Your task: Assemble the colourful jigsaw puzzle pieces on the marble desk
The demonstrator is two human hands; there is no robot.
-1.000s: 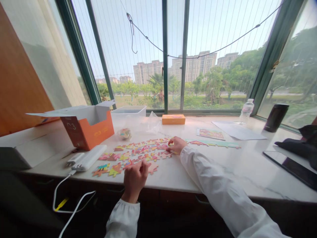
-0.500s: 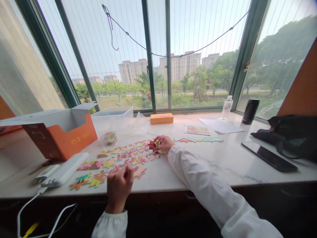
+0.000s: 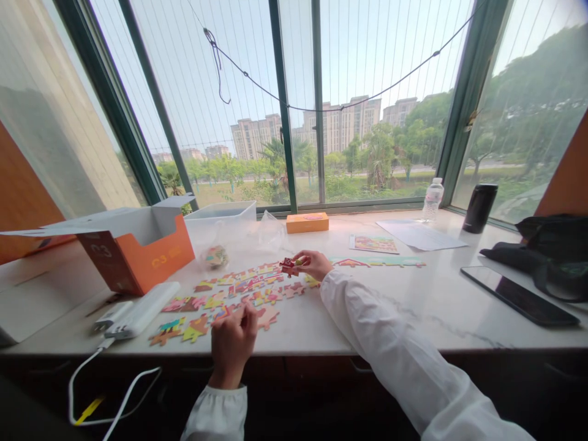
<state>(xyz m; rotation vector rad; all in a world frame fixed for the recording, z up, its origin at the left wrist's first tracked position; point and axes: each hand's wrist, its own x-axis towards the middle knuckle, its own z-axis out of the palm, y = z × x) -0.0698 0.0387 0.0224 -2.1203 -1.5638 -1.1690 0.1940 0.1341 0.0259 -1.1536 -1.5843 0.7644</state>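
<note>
My right hand [image 3: 314, 265] pinches a red puzzle piece [image 3: 287, 264] with white lines, above the far right part of the loose pieces. A small yellow piece [image 3: 312, 282] lies on the table just under that hand. My left hand [image 3: 234, 343] is closed near the table's front edge, fingers curled; whatever it may hold is hidden. Beyond it, several colourful puzzle pieces [image 3: 195, 329] lie in uneven rows. A joined puzzle strip [image 3: 381, 262] with a pale green edge extends to the right of my right hand.
An orange box [image 3: 151, 263], a white power bank [image 3: 144, 312] and a bag of pieces [image 3: 215, 257] are at left. Behind stand a clear bin [image 3: 225, 211] and small orange box [image 3: 307, 222]. A picture card [image 3: 374, 244], bottle [image 3: 432, 199], black tumbler [image 3: 480, 208] and phone [image 3: 519, 294] are rightward.
The view has swung slightly left. My right hand has risen a little with the red piece, showing more of the yellow piece below. My left hand stays curled.
</note>
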